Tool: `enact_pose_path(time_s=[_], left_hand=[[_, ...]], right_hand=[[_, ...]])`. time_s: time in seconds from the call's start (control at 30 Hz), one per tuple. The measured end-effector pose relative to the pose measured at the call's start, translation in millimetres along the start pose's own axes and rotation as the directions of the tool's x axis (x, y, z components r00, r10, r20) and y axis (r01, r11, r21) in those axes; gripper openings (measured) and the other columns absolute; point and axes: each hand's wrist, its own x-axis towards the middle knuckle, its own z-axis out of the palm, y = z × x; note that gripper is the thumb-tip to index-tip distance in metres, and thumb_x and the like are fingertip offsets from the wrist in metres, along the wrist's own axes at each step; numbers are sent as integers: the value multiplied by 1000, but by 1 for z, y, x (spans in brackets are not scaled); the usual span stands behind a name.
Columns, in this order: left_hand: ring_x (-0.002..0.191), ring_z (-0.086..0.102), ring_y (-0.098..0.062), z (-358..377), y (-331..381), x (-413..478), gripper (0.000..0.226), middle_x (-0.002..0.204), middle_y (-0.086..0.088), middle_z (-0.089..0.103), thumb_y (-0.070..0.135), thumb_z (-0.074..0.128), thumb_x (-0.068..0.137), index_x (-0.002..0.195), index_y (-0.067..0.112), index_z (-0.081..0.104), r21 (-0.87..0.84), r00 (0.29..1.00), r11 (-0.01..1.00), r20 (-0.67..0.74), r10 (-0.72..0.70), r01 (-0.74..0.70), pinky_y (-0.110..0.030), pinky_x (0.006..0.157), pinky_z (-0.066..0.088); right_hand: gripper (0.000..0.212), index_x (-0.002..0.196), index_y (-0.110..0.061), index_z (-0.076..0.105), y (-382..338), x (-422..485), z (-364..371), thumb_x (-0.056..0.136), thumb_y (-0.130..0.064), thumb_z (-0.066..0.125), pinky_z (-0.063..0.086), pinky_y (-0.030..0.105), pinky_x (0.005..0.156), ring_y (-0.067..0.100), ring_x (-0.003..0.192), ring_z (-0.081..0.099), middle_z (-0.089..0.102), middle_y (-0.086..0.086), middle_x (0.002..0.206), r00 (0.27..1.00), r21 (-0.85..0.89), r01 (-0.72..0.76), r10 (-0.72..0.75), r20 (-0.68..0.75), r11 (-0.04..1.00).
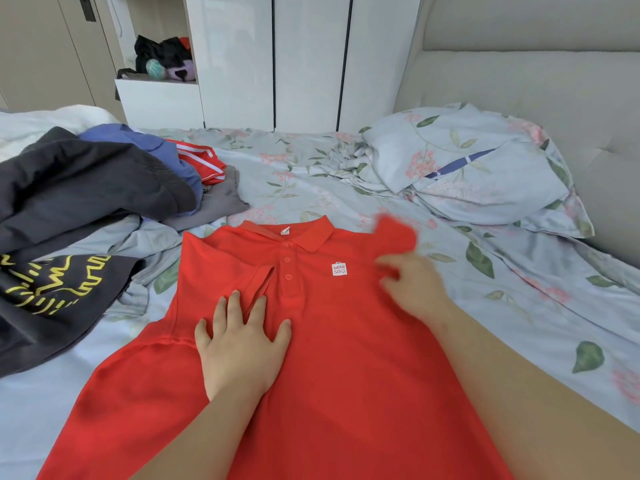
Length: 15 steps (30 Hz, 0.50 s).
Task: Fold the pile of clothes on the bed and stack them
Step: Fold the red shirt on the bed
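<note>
Polo (346,358) is lying under left hand (242,344), fingers spread flat — right hand (412,282), blurred, is pinching its sleeve (398,233).

You've got open sheet (298,174) beyond the collar of the red polo (329,341) and along its right side, but the clothes pile (86,188) sits just beside its left edge and the pillow (478,168) blocks the far right.
</note>
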Motion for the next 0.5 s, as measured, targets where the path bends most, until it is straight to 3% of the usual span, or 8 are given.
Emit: enact_pose_path(time_s=[0.03,0.07,0.13,0.23,0.33,0.4,0.5], left_hand=[[147,0,-17,-1,0,0,64,160,0,7,66,20,89,147,39,22,-3,1000,1000,-4,0,0,-44,117,5],[147,1,-17,0,0,-1,64,160,0,7,66,21,90,147,39,22,-9,1000,1000,-9,2,-2,-43,117,5],[147,1,-17,1,-1,-1,63,160,-1,8,65,22,90,147,38,24,-17,1000,1000,-11,7,-7,-43,116,5],[147,2,-17,1,-1,0,62,160,-1,8,64,22,91,147,39,24,-21,1000,1000,3,14,-14,-43,116,5],[147,2,-18,1,0,0,59,160,-1,8,61,20,92,147,39,23,3,1000,1000,21,9,-9,-44,116,5],[147,6,-19,2,0,0,56,159,-2,12,54,22,95,147,36,25,23,1000,999,-9,26,-26,-47,115,7],[133,42,-27,1,10,5,51,143,-6,45,29,33,86,133,23,51,16,948,975,-233,217,-219,-52,100,35]], right_hand=[[42,124,-28,61,-5,-6,5,82,-25,66,37,41,104,21,118,54,62,0,123,981,31,-6,0,196,999],[46,127,-32,58,-9,-12,8,82,-33,67,33,42,108,15,122,50,59,-7,127,957,92,-48,19,288,995],[43,124,-34,59,-9,-24,10,83,-43,65,31,42,109,12,120,50,59,-11,126,981,179,-103,71,181,978],[34,118,-29,61,5,-37,1,86,-43,59,37,42,103,17,114,53,60,-6,122,990,134,-140,142,-10,981],[36,118,-24,56,24,-48,-10,84,-35,64,41,31,93,16,111,54,58,-4,114,958,206,-273,247,146,940],[29,107,-23,57,34,-53,-16,81,-24,69,41,27,84,14,101,57,60,-6,103,931,257,-326,261,256,910],[15,91,-16,64,52,-53,-21,79,-12,71,50,35,81,19,84,63,65,4,90,894,390,-436,341,289,811]])
